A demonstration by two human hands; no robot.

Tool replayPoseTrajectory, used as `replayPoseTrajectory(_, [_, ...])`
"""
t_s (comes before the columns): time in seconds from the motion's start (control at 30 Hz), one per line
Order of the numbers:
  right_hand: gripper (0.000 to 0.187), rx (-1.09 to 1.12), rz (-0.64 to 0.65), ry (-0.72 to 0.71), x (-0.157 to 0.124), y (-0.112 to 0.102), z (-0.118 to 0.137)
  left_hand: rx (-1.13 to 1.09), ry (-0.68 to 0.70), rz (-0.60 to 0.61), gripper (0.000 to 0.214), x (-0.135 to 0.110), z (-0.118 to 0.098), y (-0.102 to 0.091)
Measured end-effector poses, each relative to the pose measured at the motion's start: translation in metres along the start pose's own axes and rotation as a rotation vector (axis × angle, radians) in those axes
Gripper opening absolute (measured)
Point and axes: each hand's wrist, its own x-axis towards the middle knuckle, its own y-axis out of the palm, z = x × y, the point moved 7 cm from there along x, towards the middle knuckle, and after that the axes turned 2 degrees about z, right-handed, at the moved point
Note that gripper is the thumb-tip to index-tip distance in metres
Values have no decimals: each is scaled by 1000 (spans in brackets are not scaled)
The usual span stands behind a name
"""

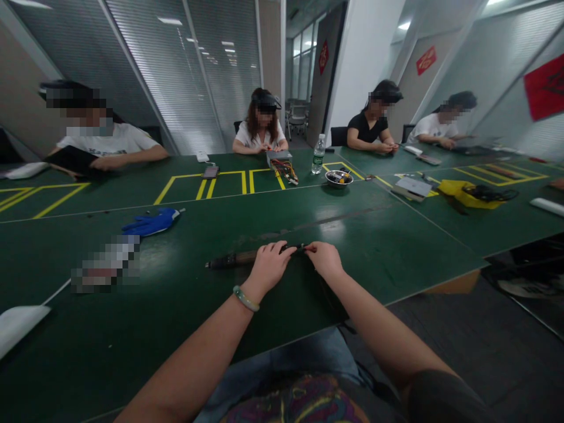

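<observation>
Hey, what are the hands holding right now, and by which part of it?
The left hand and right hand hold a long dark cable-like bundle near one end; the rest lies on the green table.

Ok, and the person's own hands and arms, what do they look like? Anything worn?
No gloves on the left hand or right hand. A pale green bangle circles the left wrist, and a dark sleeve shows high on the right arm.
</observation>
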Motion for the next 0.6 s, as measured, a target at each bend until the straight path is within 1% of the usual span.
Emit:
replayPoseTrajectory(0.13, [16,-93,-16,-132,0,-1,12,-15,-7,-8,32,0,0,-1])
replayPoseTrajectory(0.3, [15,-119,-6,-262,-3,5,21,3,-13,8,33,1,1,2])
replayPoseTrajectory(0.43, [14,-88,-34,-297,-5,8,20,-4,-20,14,32,1,3,3])
replayPoseTrajectory(0.6, [16,-31,-41,-285,-6,11,17,-27,-13,13,33,1,3,2])
